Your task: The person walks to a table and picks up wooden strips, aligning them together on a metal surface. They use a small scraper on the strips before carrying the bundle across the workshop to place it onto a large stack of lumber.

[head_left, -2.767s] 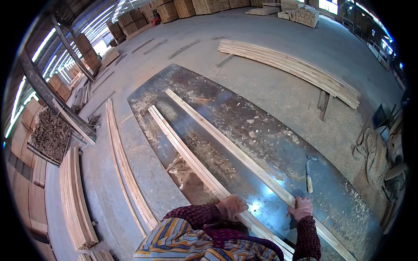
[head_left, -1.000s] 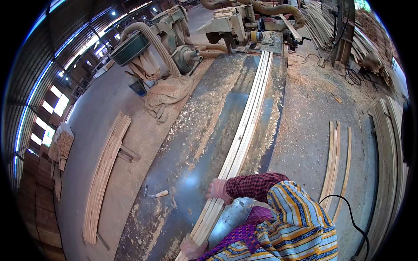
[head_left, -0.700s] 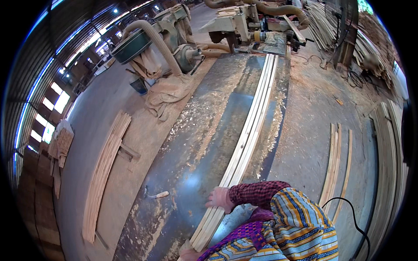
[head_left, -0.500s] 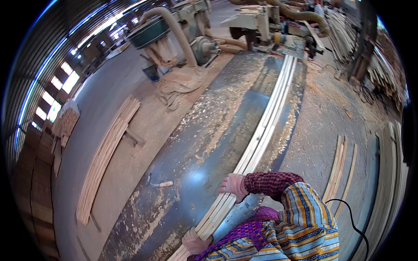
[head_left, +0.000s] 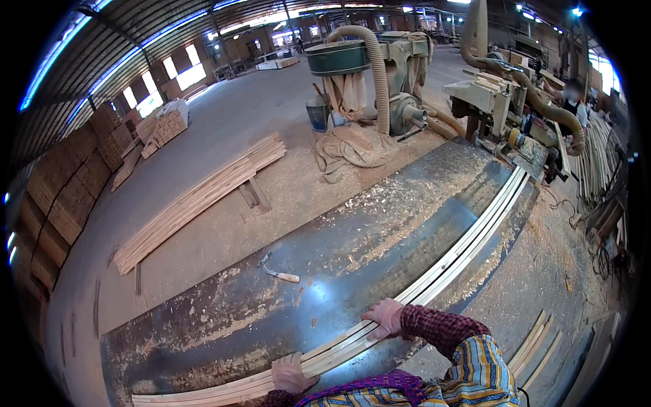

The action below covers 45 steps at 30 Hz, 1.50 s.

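Note:
Several long pale wooden strips [head_left: 468, 261] lie side by side along a dark metal table [head_left: 224, 319]. My left hand [head_left: 291, 373] lies over the strips closer to their near end, its fingers bent over the edge. Farther along, my right hand [head_left: 385, 319] grips the same strips from the right side, fingers across the top. Both hands seem to wear thin pale gloves. The undersides of the strips and my thumbs are mostly hidden. Beyond my hands, a small hooked tool with a wooden handle [head_left: 288, 277] rests on the table.
Wood shavings litter the table. At its far end stands a woodworking machine [head_left: 478, 95] with hoses; a person is behind it. A dust collector [head_left: 339, 61] stands beyond the table. Stacked boards [head_left: 203, 200] lie on the left floor, and loose strips [head_left: 532, 346] at right.
My view has turned left and lifted, so the strips' near end and more of the hall show. Both hands are still on the strips.

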Available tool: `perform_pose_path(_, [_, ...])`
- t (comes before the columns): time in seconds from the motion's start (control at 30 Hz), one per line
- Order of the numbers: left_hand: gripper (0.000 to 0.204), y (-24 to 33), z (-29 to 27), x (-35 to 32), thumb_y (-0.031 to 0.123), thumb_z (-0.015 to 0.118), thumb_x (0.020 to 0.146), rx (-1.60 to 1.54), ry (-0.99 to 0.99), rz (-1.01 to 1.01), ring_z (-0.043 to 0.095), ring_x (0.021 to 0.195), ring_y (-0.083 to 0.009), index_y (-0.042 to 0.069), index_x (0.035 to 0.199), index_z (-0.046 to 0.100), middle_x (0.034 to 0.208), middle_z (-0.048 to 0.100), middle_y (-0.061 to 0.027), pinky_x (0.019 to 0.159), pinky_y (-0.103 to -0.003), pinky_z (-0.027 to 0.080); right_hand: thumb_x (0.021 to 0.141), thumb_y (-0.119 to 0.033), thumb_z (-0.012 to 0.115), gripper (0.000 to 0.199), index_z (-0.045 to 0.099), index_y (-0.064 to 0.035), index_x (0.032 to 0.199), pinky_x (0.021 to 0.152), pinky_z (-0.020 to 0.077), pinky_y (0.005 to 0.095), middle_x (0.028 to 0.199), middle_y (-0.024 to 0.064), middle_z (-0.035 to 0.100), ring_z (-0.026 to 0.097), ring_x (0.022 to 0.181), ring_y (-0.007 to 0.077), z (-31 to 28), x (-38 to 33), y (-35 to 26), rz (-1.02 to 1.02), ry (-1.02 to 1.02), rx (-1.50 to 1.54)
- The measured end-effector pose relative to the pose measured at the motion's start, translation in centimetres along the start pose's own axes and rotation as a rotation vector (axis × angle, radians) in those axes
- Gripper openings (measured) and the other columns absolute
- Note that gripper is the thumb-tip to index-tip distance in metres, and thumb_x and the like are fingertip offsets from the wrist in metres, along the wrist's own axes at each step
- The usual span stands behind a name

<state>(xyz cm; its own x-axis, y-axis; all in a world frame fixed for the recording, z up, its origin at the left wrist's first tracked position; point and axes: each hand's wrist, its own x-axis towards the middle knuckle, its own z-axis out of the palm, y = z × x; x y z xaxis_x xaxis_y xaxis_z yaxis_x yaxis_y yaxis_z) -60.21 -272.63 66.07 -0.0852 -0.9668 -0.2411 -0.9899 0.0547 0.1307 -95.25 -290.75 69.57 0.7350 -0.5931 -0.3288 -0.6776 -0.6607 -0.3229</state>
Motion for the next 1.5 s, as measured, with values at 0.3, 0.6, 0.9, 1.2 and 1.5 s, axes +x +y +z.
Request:
perform_pose_path(0.3, [0.090,0.8,-0.1,-0.2,0.059,0.085,0.063,0.040,0.169,0.057,0.063,0.115,-0.0339,0.004,0.130,0.061,0.118,0.069,-0.0129,0.101,-0.045,0.047,0.099,-0.059,0.046,0.061,0.077,-0.0084,0.112,0.092,0.0537,0.0493,0.108,0.0161,0.076,0.072,0.103,0.0356,1.0,3.1,-1.1,0.385,0.039,0.151])
perform_pose_path(0.6, [0.050,-3.0,5.6,1.2,0.046,0.068,0.078,0.078,0.358,0.060,0.070,0.100,-0.0302,0.015,0.118,0.070,0.104,0.073,-0.0086,0.088,-0.047,0.053,0.102,-0.059,0.044,0.059,0.076,-0.0114,0.113,0.093,0.0531,0.0499,0.108,0.0139,0.076,0.070,0.105,0.0361,2.5,4.0,-0.6,0.389,0.083,0.119])
perform_pose_path(0.9, [0.030,-1.5,5.6,1.3,0.031,0.064,0.085,0.126,0.577,0.044,0.070,0.094,-0.0276,0.015,0.109,0.073,0.097,0.074,-0.0061,0.084,-0.045,0.054,0.101,-0.058,0.045,0.057,0.075,-0.0117,0.113,0.093,0.0533,0.0486,0.109,0.0132,0.076,0.070,0.107,0.0351,2.7,3.7,-0.5,0.392,0.085,0.113])
perform_pose_path(1.2, [0.038,-3.6,7.5,1.1,0.037,0.065,0.084,0.102,0.655,0.186,0.069,0.097,-0.0285,0.013,0.113,0.071,0.101,0.072,-0.0074,0.087,-0.046,0.053,0.100,-0.056,0.046,0.055,0.075,-0.0120,0.114,0.094,0.0531,0.0484,0.111,0.0141,0.075,0.070,0.108,0.0344,1.9,3.3,-1.0,0.393,0.101,0.128])
perform_pose_path(1.5, [0.071,-1.5,3.3,0.1,0.057,0.074,0.068,0.119,0.384,0.148,0.066,0.103,-0.0284,0.011,0.122,0.065,0.108,0.069,-0.0065,0.088,-0.044,0.049,0.101,-0.058,0.044,0.057,0.076,-0.0133,0.116,0.096,0.0528,0.0479,0.115,0.0136,0.075,0.069,0.111,0.0340,2.6,3.9,-0.7,0.392,0.078,0.103])
